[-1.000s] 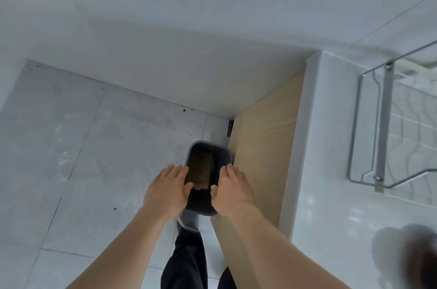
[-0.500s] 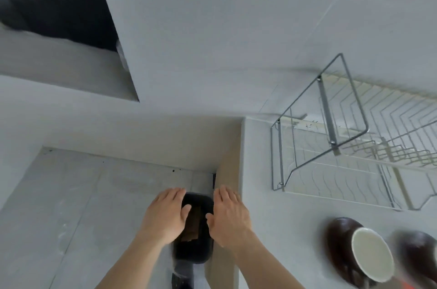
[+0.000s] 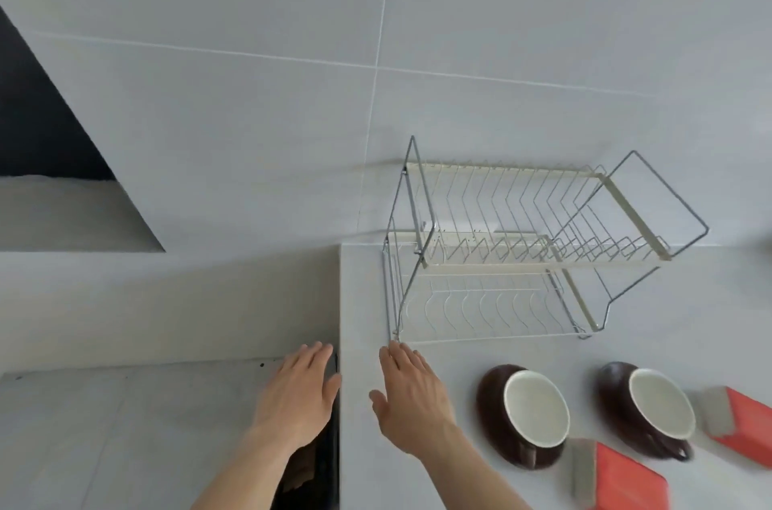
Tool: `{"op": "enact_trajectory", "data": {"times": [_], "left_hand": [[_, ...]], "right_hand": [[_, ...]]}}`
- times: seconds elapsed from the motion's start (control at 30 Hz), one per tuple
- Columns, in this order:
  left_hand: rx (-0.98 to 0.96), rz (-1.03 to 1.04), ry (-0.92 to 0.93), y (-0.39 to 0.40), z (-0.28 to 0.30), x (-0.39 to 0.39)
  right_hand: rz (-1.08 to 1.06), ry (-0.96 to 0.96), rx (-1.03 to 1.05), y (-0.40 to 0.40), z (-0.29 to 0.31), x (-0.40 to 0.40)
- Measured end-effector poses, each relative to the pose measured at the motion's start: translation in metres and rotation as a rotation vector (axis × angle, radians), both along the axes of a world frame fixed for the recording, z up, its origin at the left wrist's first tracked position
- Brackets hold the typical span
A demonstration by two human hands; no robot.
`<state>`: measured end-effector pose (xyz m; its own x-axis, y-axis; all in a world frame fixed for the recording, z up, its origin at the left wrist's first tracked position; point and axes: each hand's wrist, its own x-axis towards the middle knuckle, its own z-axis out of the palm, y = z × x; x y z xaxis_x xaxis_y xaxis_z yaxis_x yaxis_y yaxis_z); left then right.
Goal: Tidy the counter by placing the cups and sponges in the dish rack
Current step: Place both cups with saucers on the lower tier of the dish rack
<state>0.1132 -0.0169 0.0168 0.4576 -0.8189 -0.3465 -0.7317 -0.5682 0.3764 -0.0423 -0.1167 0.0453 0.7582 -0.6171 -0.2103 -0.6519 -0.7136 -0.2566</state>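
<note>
A two-tier wire dish rack [image 3: 522,255] stands at the back of the white counter [image 3: 363,292], with nothing in it. In front of it lie two dark brown cups with white insides, the left cup [image 3: 526,415] and the right cup [image 3: 651,409]. Two red sponges with grey scouring sides lie by them: one [image 3: 618,480] at the bottom edge, one [image 3: 743,430] at the far right. My left hand [image 3: 298,397] hovers flat beyond the counter's left edge. My right hand [image 3: 411,397] is flat over the counter, just left of the left cup, holding nothing.
Left of the counter the floor [image 3: 104,434] lies lower down, with a dark bin [image 3: 317,468] against the counter's side, partly under my left hand. A tiled wall [image 3: 376,71] rises behind the rack.
The view has swung up and to the right, from the floor and bin to the counter. The whole rack, both cups and both sponges have come into view. Both hands stay flat and apart.
</note>
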Motion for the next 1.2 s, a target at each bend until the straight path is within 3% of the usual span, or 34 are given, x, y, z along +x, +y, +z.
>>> {"op": "enact_trajectory", "data": {"times": [0.47,0.63,0.9,1.2], "left_hand": [[-0.033,0.118,0.100,-0.086,0.010,-0.161],[-0.074,0.222,0.233,-0.113,0.008,-0.202],[-0.055,0.360,0.407,-0.136,0.005,-0.226],[0.003,0.440,0.507,-0.143,-0.002,-0.233]], "right_hand": [[-0.179,-0.152,0.065,-0.109,0.004,-0.168],[-0.375,-0.166,0.232,-0.133,-0.009,-0.212],[-0.611,-0.135,0.563,-0.153,-0.022,-0.236],[-0.680,-0.034,0.600,-0.154,-0.030,-0.237]]}}
